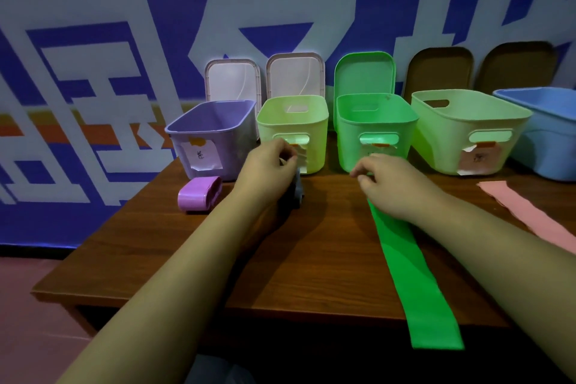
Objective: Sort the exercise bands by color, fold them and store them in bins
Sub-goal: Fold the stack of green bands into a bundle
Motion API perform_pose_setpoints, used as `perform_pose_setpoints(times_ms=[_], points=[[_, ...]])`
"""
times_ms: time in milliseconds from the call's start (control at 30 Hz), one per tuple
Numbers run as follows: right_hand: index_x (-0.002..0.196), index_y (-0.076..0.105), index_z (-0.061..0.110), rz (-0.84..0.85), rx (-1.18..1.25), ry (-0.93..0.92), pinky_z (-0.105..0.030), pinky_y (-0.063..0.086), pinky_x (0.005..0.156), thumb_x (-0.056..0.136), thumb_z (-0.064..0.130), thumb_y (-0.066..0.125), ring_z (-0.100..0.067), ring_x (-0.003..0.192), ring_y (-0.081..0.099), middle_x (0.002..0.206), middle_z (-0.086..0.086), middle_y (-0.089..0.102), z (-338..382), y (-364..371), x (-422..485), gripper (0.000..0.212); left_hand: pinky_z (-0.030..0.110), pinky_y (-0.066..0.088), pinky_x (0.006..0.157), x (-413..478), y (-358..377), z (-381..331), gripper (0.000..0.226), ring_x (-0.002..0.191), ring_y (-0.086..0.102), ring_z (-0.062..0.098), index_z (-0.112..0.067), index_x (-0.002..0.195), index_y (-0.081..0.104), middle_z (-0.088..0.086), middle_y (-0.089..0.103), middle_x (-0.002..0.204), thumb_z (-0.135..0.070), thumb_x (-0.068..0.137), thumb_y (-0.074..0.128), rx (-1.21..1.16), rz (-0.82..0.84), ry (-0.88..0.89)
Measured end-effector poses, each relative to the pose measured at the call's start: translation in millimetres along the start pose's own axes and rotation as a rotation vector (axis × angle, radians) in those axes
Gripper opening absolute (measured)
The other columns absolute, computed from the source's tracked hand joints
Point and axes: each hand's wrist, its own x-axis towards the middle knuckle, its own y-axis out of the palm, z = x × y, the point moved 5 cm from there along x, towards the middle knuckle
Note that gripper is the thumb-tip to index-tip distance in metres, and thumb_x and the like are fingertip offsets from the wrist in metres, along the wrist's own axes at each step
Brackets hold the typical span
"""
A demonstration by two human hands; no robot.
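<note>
Where it overhangs the near tabletop [280, 259] edge, a long bright-green elastic exercise band [414, 274] is laid straight away, its far end pinched by the right hand [392, 187]; a dark grey band [298, 193] is gripped by the left hand [271, 165]. Just beyond is set a green plastic bin [352, 140].

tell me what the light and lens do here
Head view: dim, bluish light; the wide lens stretches forearms and skews the blue bin; the purple bin's label is too soft to read; the grey band under the left hand sits in shadow.
</note>
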Motion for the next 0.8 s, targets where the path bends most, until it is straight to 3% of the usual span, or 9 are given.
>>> perform_pose_setpoints(times_ms=[100, 233, 367, 467, 633, 733, 800], points=[[0.115, 0.076, 0.027, -0.039, 0.005, 0.084, -0.032, 0.048, 0.086, 0.107, 0.023, 0.055, -0.015, 0.103, 0.062, 0.118, 0.004, 0.071, -43, -8, 3, 0.023, 0.033, 0.054, 0.086, 1, 35, -43, 0.011, 0.095, 0.066, 0.016, -0.023, 0.105, 0.075, -0.005, 0.073, 0.101, -0.028, 0.100, 0.066, 0.134, 0.281, 0.132], [0.109, 0.076, 0.023, -0.129, 0.024, 0.116, -0.033, 0.046, 0.084, 0.105, 0.019, 0.054, -0.018, 0.101, 0.061, 0.109, 0.004, 0.064, -80, -3, 1, 0.022, 0.035, 0.053, 0.083, 10, 96, -66, 0.031, 0.101, 0.067, 0.024, -0.018, 0.119, 0.074, 0.004, 0.073, 0.112, -0.041, 0.102, 0.063, 0.315, 0.506, 0.109], [0.103, 0.075, 0.023, -0.154, 0.106, 0.144, -0.035, 0.049, 0.085, 0.103, 0.018, 0.057, -0.020, 0.099, 0.061, 0.104, 0.005, 0.058, -94, 9, 5, 0.019, 0.042, 0.058, 0.085, 20, 137, -64, 0.045, 0.098, 0.068, 0.032, -0.009, 0.112, 0.075, 0.014, 0.073, 0.106, -0.049, 0.103, 0.058, 0.352, 0.468, 0.037], [0.112, 0.073, 0.026, -0.122, 0.131, 0.129, -0.036, 0.052, 0.088, 0.103, 0.021, 0.060, -0.017, 0.100, 0.061, 0.109, 0.008, 0.058, -96, 14, 7, 0.017, 0.041, 0.057, 0.084, 20, 147, -58, 0.043, 0.098, 0.067, 0.030, -0.012, 0.114, 0.075, 0.011, 0.072, 0.107, -0.052, 0.100, 0.064, 0.322, 0.392, 0.061], [0.137, 0.064, 0.027, -0.058, 0.127, 0.072, -0.034, 0.049, 0.090, 0.101, 0.027, 0.066, -0.012, 0.098, 0.057, 0.125, 0.006, 0.058, -93, 16, 12, 0.036, 0.027, 0.045, 0.070, 21, 142, -52, 0.019, 0.077, 0.055, 0.007, -0.026, 0.104, 0.069, -0.006, 0.060, 0.092, -0.032, 0.090, 0.080, 0.082, 0.311, 0.027], [0.145, 0.061, 0.028, -0.034, 0.122, 0.051, -0.035, 0.051, 0.094, 0.101, 0.028, 0.067, -0.013, 0.100, 0.058, 0.131, 0.004, 0.061, -89, 17, 14, 0.045, 0.029, 0.049, 0.071, 18, 142, -51, 0.015, 0.074, 0.057, 0.011, -0.026, 0.096, 0.068, -0.007, 0.063, 0.083, -0.019, 0.089, 0.079, -0.064, 0.328, -0.006], [0.142, 0.066, 0.028, -0.030, 0.133, 0.044, -0.037, 0.052, 0.100, 0.100, 0.025, 0.067, -0.017, 0.112, 0.062, 0.134, 0.003, 0.065, -90, 18, 14, 0.042, 0.030, 0.051, 0.074, 16, 140, -52, 0.015, 0.075, 0.057, 0.011, -0.026, 0.096, 0.068, -0.007, 0.064, 0.083, -0.016, 0.090, 0.077, -0.111, 0.323, -0.001]])
